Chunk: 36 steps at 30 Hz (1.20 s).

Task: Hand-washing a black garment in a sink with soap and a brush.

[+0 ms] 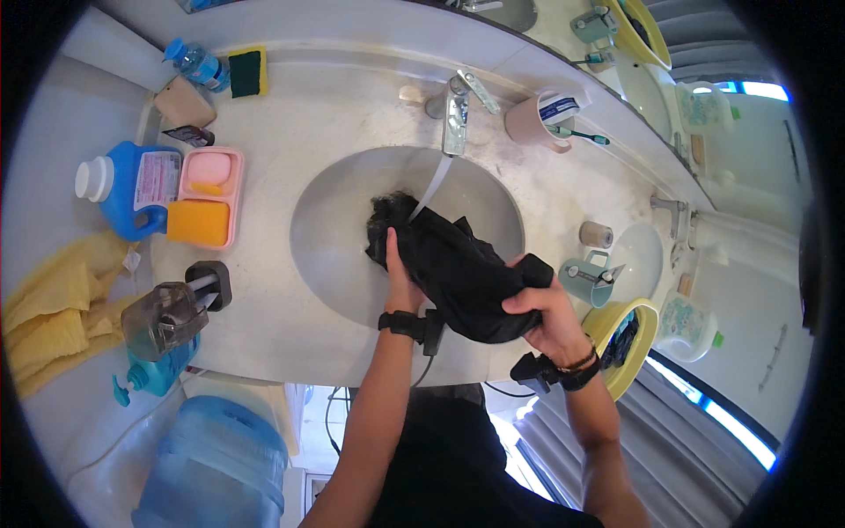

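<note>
Both hands are closed on a soft black fabric garment [458,273] bunched over the oval pale stone sink basin [334,229]. The left hand [398,264] wraps the upper end, fingers curled round the cloth right where the thin stream of water [433,187] from the chrome tap [456,114] lands. The right hand [550,308] clamps the lower end, thumb on top, pulled out toward the basin's near rim.

Between the two grips the garment runs as a thick roll, its long axis slanting from the tap end down to the person's right, the frayed, wet-looking end pointing up at the spout.

As I judge it, the washing is mid-way: the cloth looks soaked and gathered, water is running, but no suds show and nothing is wrung or hung. Well off to the left grip's side sit a pink soap tray [209,195] and a blue detergent jug [132,187].
</note>
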Motion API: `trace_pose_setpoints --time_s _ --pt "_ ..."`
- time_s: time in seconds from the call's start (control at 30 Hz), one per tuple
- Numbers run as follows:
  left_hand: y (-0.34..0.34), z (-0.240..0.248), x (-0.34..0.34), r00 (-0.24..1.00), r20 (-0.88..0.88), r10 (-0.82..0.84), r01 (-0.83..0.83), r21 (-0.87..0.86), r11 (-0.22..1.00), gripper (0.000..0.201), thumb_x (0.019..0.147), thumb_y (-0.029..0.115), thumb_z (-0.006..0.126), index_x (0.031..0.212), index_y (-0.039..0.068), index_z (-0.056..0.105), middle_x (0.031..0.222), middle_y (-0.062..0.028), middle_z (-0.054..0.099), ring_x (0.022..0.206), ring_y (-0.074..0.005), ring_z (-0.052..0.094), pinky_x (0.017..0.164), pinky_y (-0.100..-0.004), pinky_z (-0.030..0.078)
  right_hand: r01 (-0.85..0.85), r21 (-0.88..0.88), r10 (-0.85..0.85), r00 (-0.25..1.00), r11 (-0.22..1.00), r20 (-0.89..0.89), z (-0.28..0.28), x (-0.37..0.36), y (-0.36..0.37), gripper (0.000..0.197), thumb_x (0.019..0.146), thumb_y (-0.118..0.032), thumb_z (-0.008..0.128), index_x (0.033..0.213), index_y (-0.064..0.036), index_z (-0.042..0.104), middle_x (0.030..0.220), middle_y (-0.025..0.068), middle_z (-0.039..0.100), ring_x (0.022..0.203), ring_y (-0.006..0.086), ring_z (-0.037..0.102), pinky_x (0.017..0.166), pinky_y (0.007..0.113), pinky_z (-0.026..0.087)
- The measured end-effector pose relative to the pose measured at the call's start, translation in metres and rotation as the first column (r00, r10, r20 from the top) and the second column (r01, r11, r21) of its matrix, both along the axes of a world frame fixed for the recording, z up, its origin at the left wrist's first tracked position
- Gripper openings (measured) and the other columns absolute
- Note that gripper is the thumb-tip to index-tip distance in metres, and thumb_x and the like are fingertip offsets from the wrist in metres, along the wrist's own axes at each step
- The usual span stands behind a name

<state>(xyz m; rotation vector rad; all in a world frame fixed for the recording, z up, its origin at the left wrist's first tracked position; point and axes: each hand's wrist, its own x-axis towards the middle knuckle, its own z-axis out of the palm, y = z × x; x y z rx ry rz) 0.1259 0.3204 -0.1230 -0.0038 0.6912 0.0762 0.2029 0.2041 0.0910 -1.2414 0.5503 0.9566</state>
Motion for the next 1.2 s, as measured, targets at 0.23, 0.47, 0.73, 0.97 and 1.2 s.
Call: trace_pose_setpoints --time_s 0.23,0.47,0.73,0.97,1.2 --pt "0.040 -0.075 -0.021 0.959 -0.284 -0.019 0.042 0.076 0.996 0.038 0.081 0.013 0.070 0.117 0.004 0.062 0.111 -0.0108 0.068 0.098 -0.0256 0.066 0.095 -0.0412 0.051 -0.356 -0.503 0.614 0.520 0.788 0.594 -0.014 0.016 -0.023 0.038 0.062 0.004 0.075 0.098 -0.0016 0.063 0.088 0.0013 0.064 0.085 0.0103 0.057 0.077 0.026 0.047" --pt "0.075 -0.039 -0.015 0.826 -0.552 0.114 0.558 0.829 -0.023 0.053 0.076 0.005 0.070 0.127 0.000 0.054 0.121 -0.0193 0.061 0.113 -0.0338 0.058 0.097 -0.0448 0.047 -0.323 -0.458 0.561 0.477 0.828 0.677 -0.164 0.033 -0.003 0.045 0.073 -0.003 0.077 0.111 -0.0045 0.053 0.103 0.0113 0.060 0.093 0.0201 0.061 0.080 0.030 0.050" --pt "0.074 -0.006 0.005 0.318 -0.939 0.133 0.764 0.171 -0.622 0.131 0.058 0.027 0.091 0.157 0.026 0.005 0.162 -0.0216 -0.006 0.145 -0.0519 0.009 0.102 -0.0738 0.031 -0.403 -0.907 0.992 -0.066 -0.123 -0.106 -0.220 0.037 0.032 0.117 0.057 -0.042 0.092 0.152 -0.0431 0.023 0.163 0.0147 -0.003 0.146 0.0498 0.006 0.104 0.071 0.032" --pt "0.066 -0.044 0.033 0.071 -0.996 0.053 0.497 -0.011 -0.868 0.140 0.049 0.049 0.091 0.157 0.038 0.002 0.163 -0.0182 -0.004 0.143 -0.0499 0.017 0.101 -0.0715 0.036 -0.248 -0.913 0.930 -0.262 -0.325 -0.260 -0.288 0.033 0.043 0.116 0.044 -0.054 0.093 0.144 -0.0494 0.033 0.161 0.0072 0.007 0.143 0.0468 0.016 0.092 0.074 0.038" --pt "0.059 -0.117 0.023 0.341 -0.939 -0.035 0.511 0.217 -0.832 0.102 0.056 0.026 0.093 0.144 0.019 0.041 0.148 -0.0200 0.031 0.127 -0.0423 0.044 0.093 -0.0492 0.052 -0.226 -0.972 0.980 -0.196 -0.072 -0.027 -0.322 0.029 0.058 0.034 0.085 -0.019 0.067 0.118 -0.0285 0.062 0.136 0.0083 0.043 0.121 0.0395 0.047 0.086 0.056 0.051"
